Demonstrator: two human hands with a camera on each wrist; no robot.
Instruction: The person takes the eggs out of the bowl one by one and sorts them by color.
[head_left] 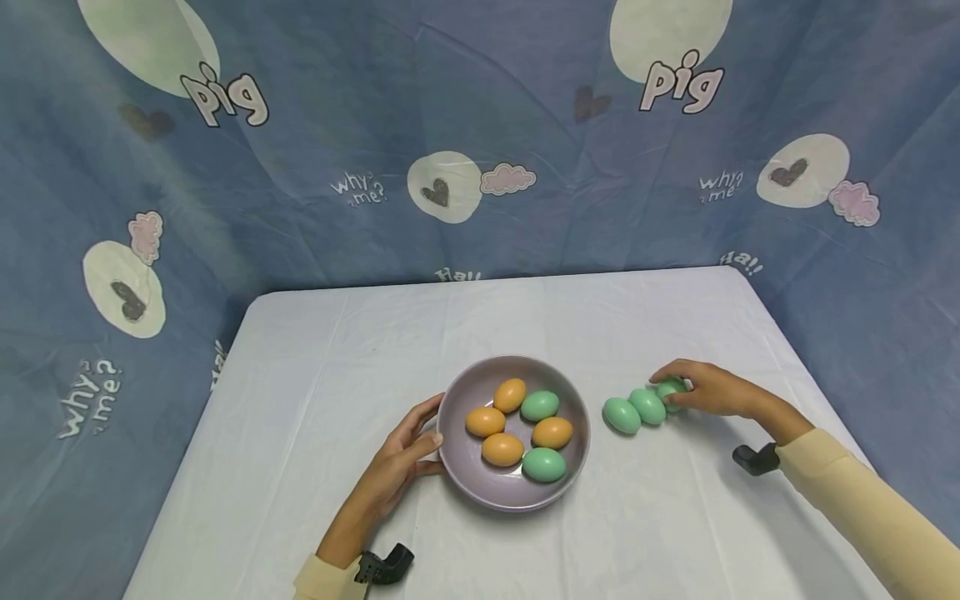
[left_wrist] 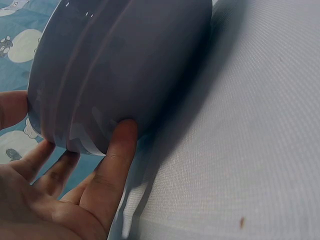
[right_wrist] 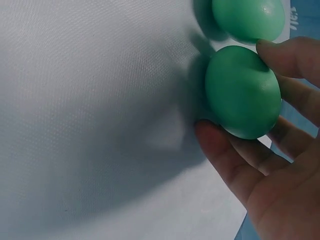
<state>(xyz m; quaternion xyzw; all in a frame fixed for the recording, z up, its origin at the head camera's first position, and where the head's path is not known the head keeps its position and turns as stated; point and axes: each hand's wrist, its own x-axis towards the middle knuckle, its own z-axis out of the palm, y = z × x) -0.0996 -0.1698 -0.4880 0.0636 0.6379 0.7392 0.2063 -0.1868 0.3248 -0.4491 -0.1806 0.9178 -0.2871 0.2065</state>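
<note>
A round purple-grey bowl [head_left: 513,502] stands near the middle of the white table. In it lie several orange eggs [head_left: 502,450] and two green eggs [head_left: 543,465]. My left hand [head_left: 397,463] holds the bowl's left side, fingers spread along its outer wall and thumb at the rim. The left wrist view shows those fingertips against the bowl's wall [left_wrist: 125,60]. To the bowl's right, three green eggs lie in a slanting row. My right hand [head_left: 708,388] has thumb and fingers around the farthest green egg [right_wrist: 243,92]. Beside that one is the middle egg [head_left: 647,407], then the nearest [head_left: 622,415].
A white cloth [head_left: 360,350] covers the table. Behind and on both sides hangs a blue printed curtain [head_left: 495,108]. A dark camera mount sits on each wrist, the left one [head_left: 385,565] low over the table and the right one [head_left: 756,459] near the right edge.
</note>
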